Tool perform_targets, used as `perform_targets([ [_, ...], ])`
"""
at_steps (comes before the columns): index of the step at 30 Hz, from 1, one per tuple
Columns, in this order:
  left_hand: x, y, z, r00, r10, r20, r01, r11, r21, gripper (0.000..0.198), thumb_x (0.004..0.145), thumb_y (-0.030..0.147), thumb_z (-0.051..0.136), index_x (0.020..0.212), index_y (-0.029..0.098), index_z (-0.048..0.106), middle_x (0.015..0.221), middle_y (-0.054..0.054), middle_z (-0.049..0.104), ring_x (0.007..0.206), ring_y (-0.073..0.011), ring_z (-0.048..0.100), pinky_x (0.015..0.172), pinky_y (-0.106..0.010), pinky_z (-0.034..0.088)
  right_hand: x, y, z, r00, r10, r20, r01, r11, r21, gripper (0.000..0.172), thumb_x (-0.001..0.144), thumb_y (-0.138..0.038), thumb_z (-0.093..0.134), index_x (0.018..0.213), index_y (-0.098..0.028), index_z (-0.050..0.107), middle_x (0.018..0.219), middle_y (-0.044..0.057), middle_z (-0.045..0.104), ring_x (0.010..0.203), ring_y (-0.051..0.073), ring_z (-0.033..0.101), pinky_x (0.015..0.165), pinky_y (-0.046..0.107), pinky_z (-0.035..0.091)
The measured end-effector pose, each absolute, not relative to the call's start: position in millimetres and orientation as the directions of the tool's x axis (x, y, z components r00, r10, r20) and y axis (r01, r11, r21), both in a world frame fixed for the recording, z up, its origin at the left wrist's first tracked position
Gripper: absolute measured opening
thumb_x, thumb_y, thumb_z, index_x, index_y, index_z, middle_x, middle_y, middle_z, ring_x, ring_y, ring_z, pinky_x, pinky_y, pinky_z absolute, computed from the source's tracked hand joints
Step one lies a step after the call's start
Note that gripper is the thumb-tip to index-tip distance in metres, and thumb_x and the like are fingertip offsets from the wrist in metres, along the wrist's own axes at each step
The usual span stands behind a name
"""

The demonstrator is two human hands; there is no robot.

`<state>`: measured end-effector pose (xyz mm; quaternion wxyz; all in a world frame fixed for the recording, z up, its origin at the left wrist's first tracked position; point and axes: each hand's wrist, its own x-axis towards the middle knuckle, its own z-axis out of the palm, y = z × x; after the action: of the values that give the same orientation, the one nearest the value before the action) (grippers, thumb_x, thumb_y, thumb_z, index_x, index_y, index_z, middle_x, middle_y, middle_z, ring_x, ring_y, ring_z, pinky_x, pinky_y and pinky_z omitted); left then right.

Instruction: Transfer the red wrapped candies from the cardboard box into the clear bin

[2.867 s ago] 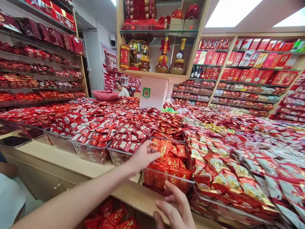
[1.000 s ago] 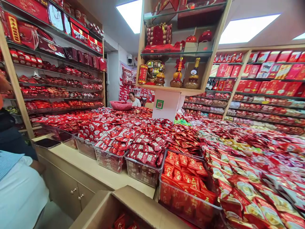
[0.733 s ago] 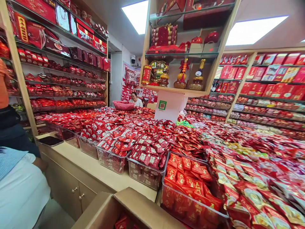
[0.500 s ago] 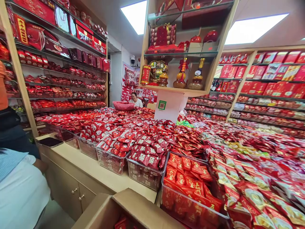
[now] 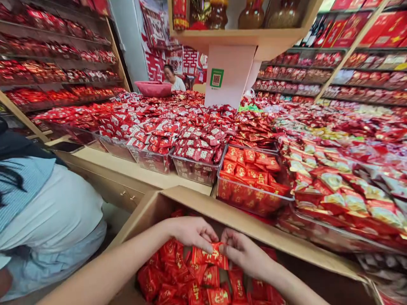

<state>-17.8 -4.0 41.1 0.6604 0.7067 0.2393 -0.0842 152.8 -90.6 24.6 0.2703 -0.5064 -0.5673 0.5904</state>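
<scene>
Both hands are inside a cardboard box (image 5: 270, 235) that holds a pile of small red packets with gold print (image 5: 193, 292). My left hand (image 5: 193, 232) pinches one red packet (image 5: 208, 255) by its upper side, thumb along the front. From the other side, my right hand (image 5: 241, 250) grips the same packet's right end between thumb and curled fingers. The packet lies level, just above the others. Behind the box stands a clear plastic bin (image 5: 251, 192) filled with similar red packets.
More clear bins (image 5: 197, 167) of wrapped goods line the counter (image 5: 152, 180). At left, a person in a blue top and pale trousers (image 5: 60, 203) bends close to the box. A pillar with a QR code (image 5: 230, 80) rises from the display under a wooden shelf (image 5: 222, 37).
My view has tilted down towards the box, so its contents show. Both hands have come into view, holding a red packet. The person at left takes up more of the view.
</scene>
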Motion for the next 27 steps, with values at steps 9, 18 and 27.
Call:
perform_targets([
  [9,-36,2,81,0.9,0.129,-0.417,0.381,0.234,0.894,0.048,0.068,0.036,0.06,0.112,0.019,0.048,0.067,0.002,0.058,0.057,-0.0066,0.048,0.058,-0.018,0.038,138,-104,52,-0.323,0.908,-0.268,-0.151,-0.329,-0.932,0.028,0.072,-0.04,0.053,0.071,-0.017,0.037,0.052,-0.006,0.049,0.044,0.008,0.051,0.043,0.021,0.042],
  [18,-23,-16,89,0.784,0.555,-0.279,0.201,0.198,0.959,0.041,0.072,0.034,0.054,0.109,0.016,0.047,0.059,0.003,0.051,0.047,-0.0041,0.043,0.047,-0.015,0.036,148,-99,73,-0.089,0.974,-0.21,-0.217,-0.224,-0.95,0.029,0.069,-0.042,0.058,0.077,-0.018,0.044,0.059,-0.003,0.054,0.049,0.009,0.053,0.042,0.019,0.042],
  [27,-29,-20,96,0.782,0.491,-0.383,0.347,0.167,0.923,0.048,0.068,0.027,0.057,0.114,0.022,0.042,0.061,0.004,0.048,0.043,-0.005,0.043,0.044,-0.017,0.037,147,-94,56,-0.054,0.966,-0.254,-0.265,-0.259,-0.929,0.037,0.059,-0.045,0.065,0.069,-0.016,0.045,0.055,-0.004,0.054,0.041,0.005,0.05,0.039,0.015,0.037],
])
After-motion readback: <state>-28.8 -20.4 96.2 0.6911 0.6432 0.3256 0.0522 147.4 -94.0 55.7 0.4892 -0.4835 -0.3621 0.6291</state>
